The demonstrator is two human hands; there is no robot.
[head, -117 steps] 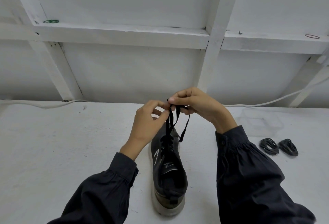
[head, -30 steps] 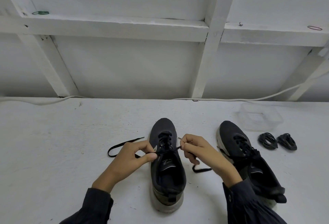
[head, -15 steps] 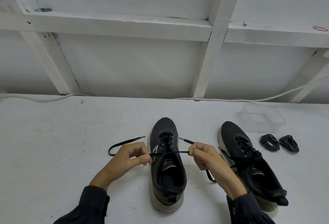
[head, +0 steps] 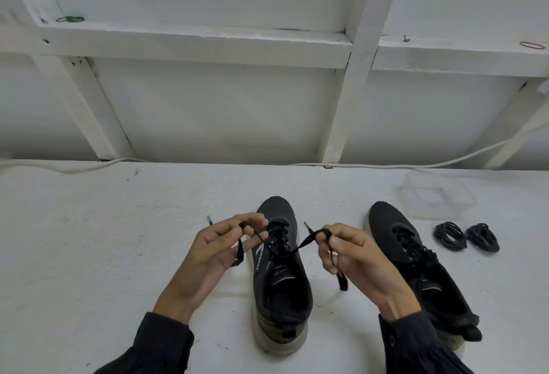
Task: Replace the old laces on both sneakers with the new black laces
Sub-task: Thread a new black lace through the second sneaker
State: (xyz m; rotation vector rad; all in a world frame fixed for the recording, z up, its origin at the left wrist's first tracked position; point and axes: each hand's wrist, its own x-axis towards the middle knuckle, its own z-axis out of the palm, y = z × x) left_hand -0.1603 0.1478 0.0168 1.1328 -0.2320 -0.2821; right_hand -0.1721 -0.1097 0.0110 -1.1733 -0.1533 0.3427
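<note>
A black sneaker point(head: 280, 278) with a pale sole stands in the middle of the white table, toe pointing away. Its black lace point(head: 277, 243) runs out from the upper eyelets to both sides. My left hand point(head: 214, 251) pinches a folded loop of the left lace end beside the shoe. My right hand point(head: 347, 254) pinches a folded loop of the right end, whose tail hangs below my fingers. A second black sneaker point(head: 416, 266) lies to the right with its lace in place.
Two coiled black lace bundles point(head: 465, 237) lie at the right of the table point(head: 89, 254), behind them a clear plastic box point(head: 435, 195). A white cable point(head: 416, 165) runs along the back edge below a white framed wall.
Both hands have folded their lace ends into loops and risen slightly above the shoe; before, they were pulling the ends straight out sideways. The loose left tail has come in from the table.
</note>
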